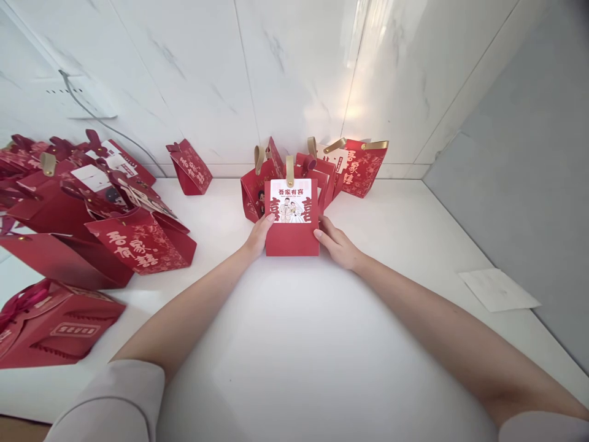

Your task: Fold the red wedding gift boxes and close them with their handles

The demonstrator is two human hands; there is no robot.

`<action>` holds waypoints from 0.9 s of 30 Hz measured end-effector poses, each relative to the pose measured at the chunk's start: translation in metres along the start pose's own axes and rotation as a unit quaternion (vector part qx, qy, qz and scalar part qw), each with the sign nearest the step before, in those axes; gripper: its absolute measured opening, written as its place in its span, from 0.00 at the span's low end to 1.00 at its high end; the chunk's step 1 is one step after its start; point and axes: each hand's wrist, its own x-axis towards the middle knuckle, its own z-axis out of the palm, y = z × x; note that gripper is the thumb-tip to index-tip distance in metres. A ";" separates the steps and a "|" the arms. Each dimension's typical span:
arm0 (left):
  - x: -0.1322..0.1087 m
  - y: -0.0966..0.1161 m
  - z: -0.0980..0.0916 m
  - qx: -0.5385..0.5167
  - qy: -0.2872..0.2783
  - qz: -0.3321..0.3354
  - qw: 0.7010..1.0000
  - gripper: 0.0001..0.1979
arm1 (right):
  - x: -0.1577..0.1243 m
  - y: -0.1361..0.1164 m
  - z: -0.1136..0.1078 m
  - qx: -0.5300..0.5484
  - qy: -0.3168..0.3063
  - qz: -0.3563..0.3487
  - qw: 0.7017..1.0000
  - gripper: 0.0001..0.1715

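Note:
A red gift box with a gold strap on top and a white card showing a bride and groom faces me in the middle of the table. My left hand grips its left edge, thumb on the front. On the opposite edge my right hand holds it too, thumb in front and fingers behind. Just behind it stand several more red boxes, among them a box with a couple print and one with gold lettering and a gold strap. The held box partly hides them.
Many red gift boxes crowd the table's left side, one with a magenta ribbon. A single small red box stands by the tiled wall. A white paper lies at the right edge. A grey cable hangs down the wall.

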 end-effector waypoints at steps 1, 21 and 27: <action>0.000 0.000 0.000 0.001 -0.002 0.001 1.000 0.30 | 0.000 0.000 0.000 0.000 -0.001 0.000 1.000 0.34; -0.014 0.027 0.021 -0.231 0.077 -0.122 0.962 0.25 | -0.014 -0.012 0.006 -0.183 0.016 -0.178 0.967 0.49; -0.011 0.026 0.026 -0.185 0.048 -0.071 0.979 0.21 | -0.015 -0.016 0.014 -0.316 0.038 -0.316 0.894 0.32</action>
